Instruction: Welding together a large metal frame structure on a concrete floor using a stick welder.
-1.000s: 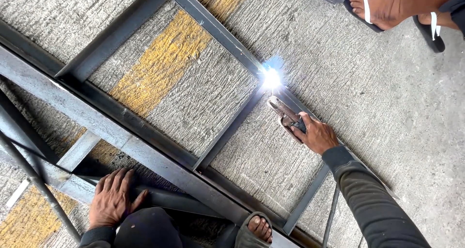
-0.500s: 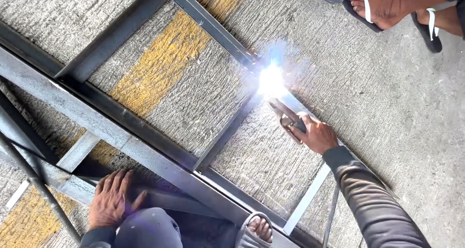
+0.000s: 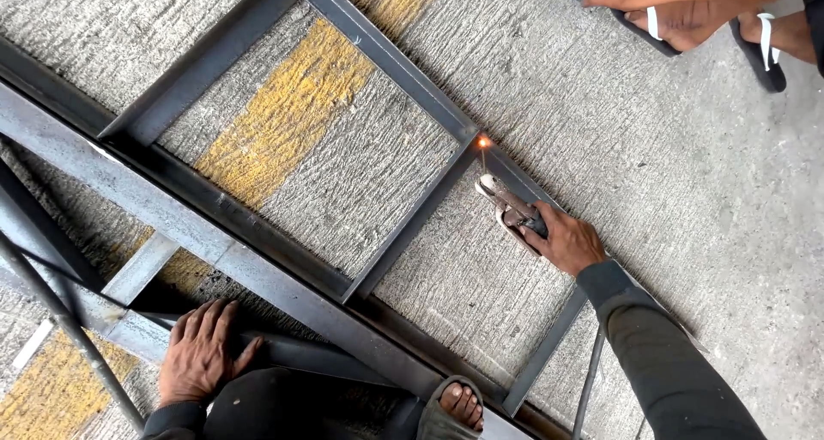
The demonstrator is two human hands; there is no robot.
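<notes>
Here, one welding electrode holder (image 3: 508, 206) is gripped tight in the right hand (image 3: 566, 242), its single rod tip glowing orange (image 3: 483, 142) at a joint of the steel frame (image 3: 403, 66) lying on concrete (image 3: 687, 234). The left hand (image 3: 199, 354) lies flat and open on a lower bar, holding nothing. Two sandalled feet (image 3: 687, 24) of another person stand at the top edge; one foot (image 3: 459, 406) shows below.

Concrete floor (image 3: 730, 234), grooved, marked with yellow paint stripe (image 3: 283, 118) | another person's sandalled feet (image 3: 687, 24) seen at top right | thin rod (image 3: 60, 328) laid at lower left
</notes>
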